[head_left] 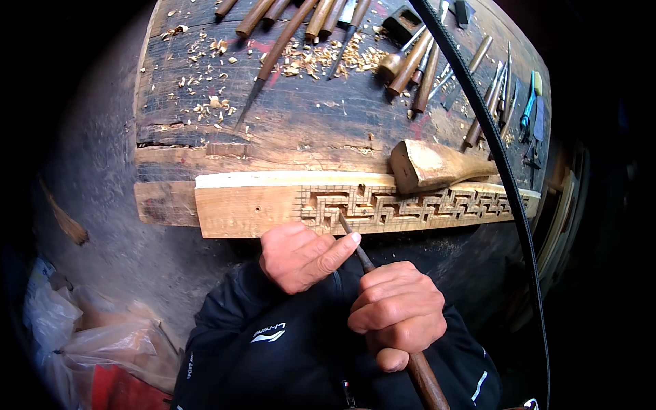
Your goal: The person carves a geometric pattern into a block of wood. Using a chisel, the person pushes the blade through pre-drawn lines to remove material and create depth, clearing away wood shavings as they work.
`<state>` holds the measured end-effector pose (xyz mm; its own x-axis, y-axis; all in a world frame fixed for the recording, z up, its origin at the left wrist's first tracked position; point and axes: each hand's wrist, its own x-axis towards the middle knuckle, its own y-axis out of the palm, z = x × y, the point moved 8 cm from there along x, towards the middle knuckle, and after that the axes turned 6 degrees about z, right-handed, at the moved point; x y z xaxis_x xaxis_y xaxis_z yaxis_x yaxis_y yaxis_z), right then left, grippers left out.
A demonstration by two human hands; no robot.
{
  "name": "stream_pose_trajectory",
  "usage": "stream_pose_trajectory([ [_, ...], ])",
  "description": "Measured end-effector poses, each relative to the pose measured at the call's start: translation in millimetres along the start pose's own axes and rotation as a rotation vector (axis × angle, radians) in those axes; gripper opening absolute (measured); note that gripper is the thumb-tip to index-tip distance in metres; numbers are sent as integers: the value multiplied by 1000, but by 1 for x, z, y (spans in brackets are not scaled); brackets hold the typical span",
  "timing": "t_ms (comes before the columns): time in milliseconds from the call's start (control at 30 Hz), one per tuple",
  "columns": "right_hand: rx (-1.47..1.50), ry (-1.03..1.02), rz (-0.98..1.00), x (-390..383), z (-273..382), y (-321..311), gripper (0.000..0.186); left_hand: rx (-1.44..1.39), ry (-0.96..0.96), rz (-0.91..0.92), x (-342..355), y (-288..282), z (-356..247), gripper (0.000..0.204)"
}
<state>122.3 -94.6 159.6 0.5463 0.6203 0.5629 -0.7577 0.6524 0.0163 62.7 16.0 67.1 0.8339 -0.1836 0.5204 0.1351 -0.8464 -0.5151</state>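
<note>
My right hand (pixel 398 307) is wrapped round the wooden handle of a carving chisel (pixel 426 384). The chisel slants up and left, its narrow metal blade meeting the carved pattern on a long pale wooden board (pixel 239 208). Against the board's lower edge lies my left hand (pixel 304 258), most of its fingers curled. Its forefinger presses along the chisel's blade; the thumb cannot be made out. Recessed, angular fretwork with pencilled grid lines runs from the board's middle to its right end. A wooden mallet (pixel 437 167) lies just behind the board, its head overlapping the top edge.
Behind the board spreads a worn wooden bench (pixel 178 96) with wood shavings (pixel 314 60). Several wooden-handled chisels (pixel 417 65) lie across its far side. A black cord (pixel 488 123) crosses the view at right. Plastic bags (pixel 102 328) and a brush-like broom (pixel 65 219) are at left.
</note>
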Motion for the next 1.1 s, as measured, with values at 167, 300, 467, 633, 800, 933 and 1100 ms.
stream_pose_trajectory([
  [167,-97,60,-147,7,-16,10,57,19,-37,-33,-4,1,4,55],
  [300,-194,80,-133,19,-18,9,51,27,-79,-60,-2,1,4,46],
  [467,-265,38,-140,13,-11,3,46,57,-59,-169,4,3,3,43],
  [633,-252,-146,-146,-22,6,-2,53,95,37,-205,0,0,0,30],
  [800,-132,-338,-269,-52,54,-32,62,52,48,-197,-11,-10,-11,40],
  [933,-166,-270,-258,-48,61,-44,61,110,24,-144,-14,-7,-15,38],
  [1100,48,-183,-46,-37,47,-46,63,233,71,-157,-14,2,-25,48],
])
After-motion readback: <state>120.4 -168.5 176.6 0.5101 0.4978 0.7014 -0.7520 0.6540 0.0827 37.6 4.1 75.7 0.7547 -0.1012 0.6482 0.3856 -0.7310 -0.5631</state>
